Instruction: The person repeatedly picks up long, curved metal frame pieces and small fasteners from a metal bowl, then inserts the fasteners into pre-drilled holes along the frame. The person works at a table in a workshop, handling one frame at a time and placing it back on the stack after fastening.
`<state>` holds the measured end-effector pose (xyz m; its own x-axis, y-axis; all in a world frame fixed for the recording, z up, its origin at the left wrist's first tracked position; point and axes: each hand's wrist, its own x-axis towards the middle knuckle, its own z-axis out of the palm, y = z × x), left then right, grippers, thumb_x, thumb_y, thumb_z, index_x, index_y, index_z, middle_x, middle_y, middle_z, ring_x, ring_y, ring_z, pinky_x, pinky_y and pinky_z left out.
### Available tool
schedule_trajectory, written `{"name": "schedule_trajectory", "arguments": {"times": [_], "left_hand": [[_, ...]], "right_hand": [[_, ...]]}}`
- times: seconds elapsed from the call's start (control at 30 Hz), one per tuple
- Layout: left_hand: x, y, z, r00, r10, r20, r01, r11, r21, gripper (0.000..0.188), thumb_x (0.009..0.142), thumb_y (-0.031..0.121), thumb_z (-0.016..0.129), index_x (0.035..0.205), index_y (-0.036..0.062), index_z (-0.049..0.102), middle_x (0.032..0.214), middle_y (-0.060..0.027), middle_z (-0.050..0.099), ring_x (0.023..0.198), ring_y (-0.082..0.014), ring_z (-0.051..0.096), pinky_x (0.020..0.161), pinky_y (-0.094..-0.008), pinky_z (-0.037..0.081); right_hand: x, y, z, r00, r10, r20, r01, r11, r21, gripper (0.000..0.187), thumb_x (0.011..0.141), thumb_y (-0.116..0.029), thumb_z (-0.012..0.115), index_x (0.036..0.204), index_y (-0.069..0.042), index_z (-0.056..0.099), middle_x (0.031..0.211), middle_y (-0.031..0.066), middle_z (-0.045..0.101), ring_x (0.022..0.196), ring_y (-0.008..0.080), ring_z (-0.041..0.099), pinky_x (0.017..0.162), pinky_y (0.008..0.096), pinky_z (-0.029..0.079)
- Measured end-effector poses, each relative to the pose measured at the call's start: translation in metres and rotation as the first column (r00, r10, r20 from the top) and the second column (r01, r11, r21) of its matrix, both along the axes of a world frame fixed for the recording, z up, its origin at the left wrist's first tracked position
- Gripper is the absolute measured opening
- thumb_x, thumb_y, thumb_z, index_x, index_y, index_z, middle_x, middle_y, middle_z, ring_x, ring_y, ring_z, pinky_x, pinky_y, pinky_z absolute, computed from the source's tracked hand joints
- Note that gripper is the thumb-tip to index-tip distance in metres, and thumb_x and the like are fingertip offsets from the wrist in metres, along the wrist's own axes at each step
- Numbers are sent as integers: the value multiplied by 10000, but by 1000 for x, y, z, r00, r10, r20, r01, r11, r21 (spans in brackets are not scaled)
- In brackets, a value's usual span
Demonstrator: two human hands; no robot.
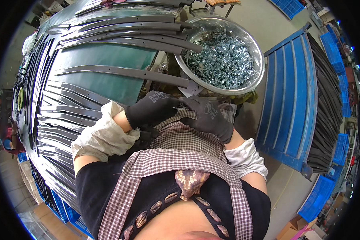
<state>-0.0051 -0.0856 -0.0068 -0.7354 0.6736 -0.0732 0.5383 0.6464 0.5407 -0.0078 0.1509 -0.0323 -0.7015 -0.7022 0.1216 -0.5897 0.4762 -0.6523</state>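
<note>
My left hand (pixel 152 109), in a black glove, is closed with its fingertips turned toward the right hand; what lies inside it is hidden. My right hand (pixel 210 118), gloved alike, is bent in a pinch close beside it. Small shiny metal clips (pixel 181 108) show between the right thumb and fingers. Both hands are above my lap, in front of a large metal bowl (pixel 261 60) heaped with small silver clips (pixel 224 60). Just beyond the hands, one long dark grey strip (pixel 124 72) lies with its end near the bowl.
Many dark strips (pixel 68 114) cover the green tabletop (pixel 108 86) on the left, with more stacked (pixel 120 34) at its far side. A blue metal rack (pixel 288 96) holding long black strips stands on the right. Blue crates (pixel 316 198) line the right side.
</note>
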Motion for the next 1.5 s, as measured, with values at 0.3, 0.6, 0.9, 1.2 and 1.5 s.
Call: {"name": "schedule_trajectory", "arguments": {"times": [0.3, 0.6, 0.9, 1.2, 1.5], "left_hand": [[-48, -30, -6, 900, 91, -427, -83, 996, 38, 514, 793, 315, 758, 1241, 95, 634, 1109, -125, 677, 1027, -354, 642, 900, -473, 485], [-44, -44, -26, 991, 38, -125, -38, 999, 5, 467, 788, 227, 747, 1229, 105, 655, 1061, -127, 684, 992, -334, 644, 870, -441, 500], [-42, -45, -22, 977, 45, -206, -24, 995, 101, 383, 764, 150, 695, 1142, 96, 679, 1050, -123, 688, 961, -362, 654, 830, -452, 524], [-46, -47, -21, 987, 45, -154, -42, 999, 23, 398, 791, 189, 711, 1177, 106, 664, 1137, -125, 685, 1017, -355, 650, 869, -453, 522], [-44, -50, -25, 983, 40, -177, -34, 999, 41, 421, 802, 200, 717, 1210, 114, 656, 1110, -120, 680, 992, -346, 649, 847, -447, 521]], "right_hand": [[-17, 21, -30, 972, -202, 120, 220, 961, -166, 533, 808, -234, 796, 1271, -40, 619, 1074, 164, 712, 977, 269, 706, 831, 359, 564], [-29, 9, -41, 812, 10, 583, 243, 904, -353, 459, 858, -162, 787, 1243, 26, 621, 1080, 108, 716, 948, 151, 678, 856, 298, 538], [-26, -4, -32, 876, -123, 467, 296, 900, -319, 288, 895, -177, 726, 1117, 2, 688, 922, 118, 715, 819, 215, 661, 740, 326, 510], [-8, 33, -39, 980, -189, 58, 194, 976, -103, 277, 968, -274, 591, 964, -12, 680, 912, 190, 687, 832, 361, 658, 729, 411, 513], [-12, 24, -38, 987, -141, 81, 147, 987, -70, 294, 960, -283, 599, 998, -8, 696, 892, 205, 686, 824, 383, 656, 726, 447, 519]]}}
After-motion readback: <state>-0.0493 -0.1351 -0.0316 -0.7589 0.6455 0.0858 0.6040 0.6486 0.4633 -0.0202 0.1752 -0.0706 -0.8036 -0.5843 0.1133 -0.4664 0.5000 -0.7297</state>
